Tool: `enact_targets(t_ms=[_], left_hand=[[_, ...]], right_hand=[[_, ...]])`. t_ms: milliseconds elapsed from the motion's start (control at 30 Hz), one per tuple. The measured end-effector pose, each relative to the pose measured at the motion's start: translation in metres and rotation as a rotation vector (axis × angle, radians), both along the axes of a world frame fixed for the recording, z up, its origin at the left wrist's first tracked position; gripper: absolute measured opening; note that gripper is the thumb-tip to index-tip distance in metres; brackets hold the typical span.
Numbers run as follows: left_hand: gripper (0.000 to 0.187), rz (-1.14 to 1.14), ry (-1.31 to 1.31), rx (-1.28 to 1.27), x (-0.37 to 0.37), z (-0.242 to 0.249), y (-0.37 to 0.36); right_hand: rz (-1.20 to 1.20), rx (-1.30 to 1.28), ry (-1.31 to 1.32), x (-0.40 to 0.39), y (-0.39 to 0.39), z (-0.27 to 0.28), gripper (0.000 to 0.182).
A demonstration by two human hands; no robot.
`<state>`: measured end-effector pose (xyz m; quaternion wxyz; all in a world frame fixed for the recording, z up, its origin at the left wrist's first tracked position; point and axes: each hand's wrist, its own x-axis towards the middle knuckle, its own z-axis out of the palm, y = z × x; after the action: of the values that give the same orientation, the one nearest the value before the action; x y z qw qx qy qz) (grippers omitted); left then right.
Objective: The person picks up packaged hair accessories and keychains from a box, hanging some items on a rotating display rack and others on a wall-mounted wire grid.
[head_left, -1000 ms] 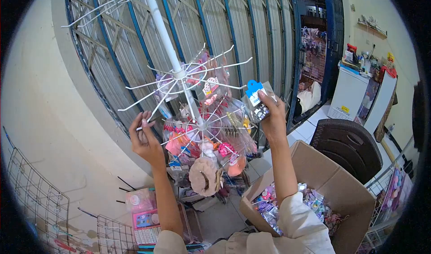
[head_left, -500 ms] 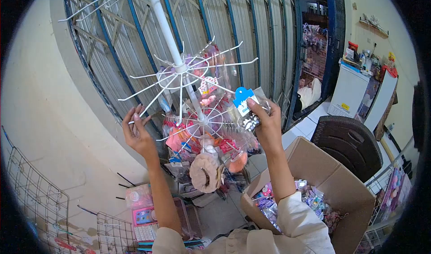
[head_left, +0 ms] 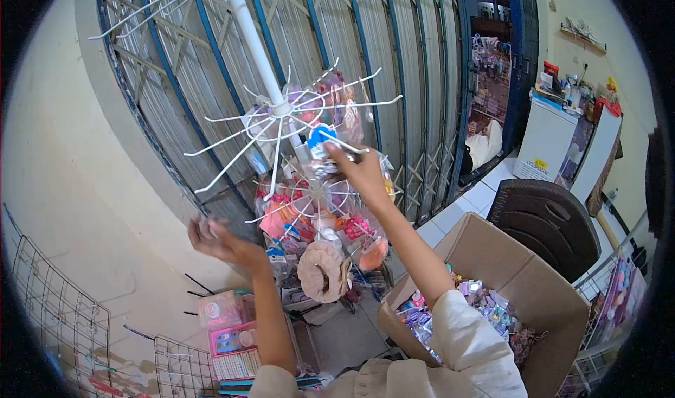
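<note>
A white wire display rack (head_left: 280,108) with hooked arms radiating from its pole stands in front of me. My right hand (head_left: 364,176) is closed on a clear packet with a blue header card (head_left: 322,135), whose shiny dark contents are partly hidden. The packet sits along one front-right arm of the upper tier, and the arm's tip shows by my fingers. Below the tier's left arms, my left hand (head_left: 223,242) is open, slightly blurred and touching nothing. Bagged accessories (head_left: 281,219) crowd the lower tier, and a beige scrunchie-like ring (head_left: 320,270) hangs low at the front.
At the right, a cardboard box (head_left: 524,271) holds many small packets, beside a brown plastic chair (head_left: 545,222). Wire grid panels (head_left: 63,292) and pink boxed goods (head_left: 228,338) are at the lower left. A folding metal gate (head_left: 394,67) rises behind the rack.
My right hand has carried the blue-header packet left, onto an arm of the upper tier. My left hand has come off a rack arm and dropped lower.
</note>
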<state>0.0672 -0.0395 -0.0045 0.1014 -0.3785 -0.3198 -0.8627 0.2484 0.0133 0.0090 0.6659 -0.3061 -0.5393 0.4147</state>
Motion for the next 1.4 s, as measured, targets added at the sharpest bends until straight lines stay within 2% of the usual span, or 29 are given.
enact_targets(t_ms=[67, 133, 167, 200, 233, 267, 333, 400, 467, 533, 600, 667, 733, 767, 800, 867, 900, 967, 1033, 1067, 1100, 1133, 1200, 1267, 1333, 1367, 1400], left_hand=[[0.038, -0.020, -0.029, 0.003, 0.012, -0.025, -0.009], [0.041, -0.085, -0.037, -0.053, 0.028, -0.046, -0.017], [0.041, -0.102, -0.032, -0.068, 0.044, -0.053, -0.021], [0.039, -0.153, 0.005, 0.012, 0.062, -0.058, -0.028], [0.038, -0.210, 0.039, 0.088, 0.074, -0.064, -0.034], [0.038, -0.243, 0.044, 0.055, 0.080, -0.071, -0.035], [0.028, -0.417, 0.391, -0.094, 0.093, -0.089, -0.037], [0.019, -0.630, 0.732, -0.209, 0.116, -0.109, -0.040], [0.014, -0.987, 0.932, -0.332, 0.159, -0.075, -0.040], [0.016, -1.207, 1.190, -0.565, 0.204, -0.073, -0.035], [0.023, -1.343, 1.393, -0.706, 0.247, -0.104, -0.021], [0.026, -1.334, 1.702, -0.826, 0.290, -0.158, 0.002], [0.031, -1.330, 1.879, -1.041, 0.331, -0.220, 0.019], [0.031, -1.299, 1.920, -1.114, 0.342, -0.256, 0.024], [0.032, -1.265, 1.958, -1.189, 0.347, -0.285, 0.025], [0.037, -1.180, 2.097, -1.351, 0.343, -0.308, 0.017], [0.041, -1.132, 2.040, -1.426, 0.339, -0.321, 0.011], [0.045, -1.084, 1.991, -1.491, 0.333, -0.354, 0.001], [0.050, -1.048, 1.754, -1.463, 0.330, -0.388, -0.008], [0.050, -1.057, 1.754, -1.464, 0.330, -0.398, -0.010], [0.052, -1.045, 1.700, -1.475, 0.333, -0.403, -0.012], [0.053, -1.035, 1.640, -1.484, 0.339, -0.408, -0.014], [0.052, -1.005, 1.526, -1.515, 0.350, -0.413, -0.020], [0.054, -0.946, 1.409, -1.661, 0.356, -0.411, -0.026], [0.048, -0.928, 1.407, -1.689, 0.364, -0.417, -0.028], [0.045, -0.943, 1.350, -1.629, 0.367, -0.426, -0.028], [0.041, -0.954, 1.291, -1.569, 0.370, -0.421, -0.029]], right_hand=[[0.012, -0.059, -0.047, 0.001, 0.005, -0.005, 0.034], [-0.007, -0.160, -0.369, 0.012, -0.003, -0.012, 0.031], [-0.012, -0.103, -0.455, 0.025, -0.010, -0.022, 0.032], [-0.029, -0.126, -0.447, 0.042, -0.018, -0.032, 0.032], [0.097, -0.164, -0.451, 0.062, -0.029, -0.043, 0.032], [0.220, -0.209, -0.447, 0.084, -0.042, -0.057, 0.032], [0.314, -0.400, -0.342, 0.133, -0.073, -0.086, 0.031], [0.100, -0.519, -0.345, 0.187, -0.100, -0.137, 0.027], [-0.087, -0.705, -0.300, 0.235, -0.141, -0.182, 0.025], [-0.203, -0.797, -0.302, 0.271, -0.184, -0.217, 0.022], [-0.295, -0.881, -0.315, 0.294, -0.221, -0.257, 0.020], [-0.412, -0.955, -0.531, 0.310, -0.247, -0.300, 0.018], [-0.525, -0.889, -0.756, 0.310, -0.253, -0.331, 0.017], [-0.589, -0.864, -0.801, 0.309, -0.252, -0.353, 0.018], [-0.585, -0.859, -0.768, 0.302, -0.249, -0.353, 0.018], [-0.734, -0.816, -0.995, 0.297, -0.239, -0.370, 0.021], [-0.738, -0.819, -0.997, 0.297, -0.237, -0.366, 0.021], [-0.946, -1.028, -1.115, 0.299, -0.235, -0.351, 0.031], [-0.967, -0.986, -1.099, 0.315, -0.244, -0.374, 0.033], [-0.982, -0.938, -1.086, 0.322, -0.251, -0.389, 0.035], [-0.845, -1.117, -1.058, 0.326, -0.254, -0.391, 0.039], [-0.849, -1.120, -1.069, 0.330, -0.258, -0.397, 0.039], [-0.865, -0.906, -0.956, 0.329, -0.265, -0.403, 0.043], [-0.872, -0.853, -0.926, 0.326, -0.267, -0.403, 0.043], [-0.729, -1.147, -1.040, 0.322, -0.264, -0.395, 0.037], [-0.711, -1.145, -1.162, 0.322, -0.262, -0.390, 0.030], [-0.711, -1.140, -1.162, 0.322, -0.261, -0.386, 0.030]])
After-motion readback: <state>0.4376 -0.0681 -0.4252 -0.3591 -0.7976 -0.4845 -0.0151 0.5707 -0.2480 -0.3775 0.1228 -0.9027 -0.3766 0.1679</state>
